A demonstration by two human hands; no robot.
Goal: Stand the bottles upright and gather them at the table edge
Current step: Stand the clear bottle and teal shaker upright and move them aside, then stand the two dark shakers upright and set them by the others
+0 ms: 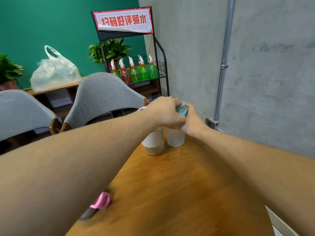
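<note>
Two bottles stand upright side by side at the far corner of the wooden table point(170, 184). The left one is a clear bottle with a white label point(153, 142); a bit of pink shows behind my wrist at its top. The right one is a frosted white bottle point(175, 137) with a light blue pump top point(182, 110). My left hand point(165, 113) reaches over the labelled bottle, its fingers on the blue pump. My right hand point(192, 121) grips the frosted bottle's neck below the pump. A pink cap or pump piece point(101, 201) lies under my left forearm.
Two grey chairs point(102, 97) stand at the table's left side. A concrete wall point(255, 74) runs along the right. Behind are a black wire rack of green spray bottles point(138, 70), potted plants and a plastic bag point(54, 70) on a wooden shelf.
</note>
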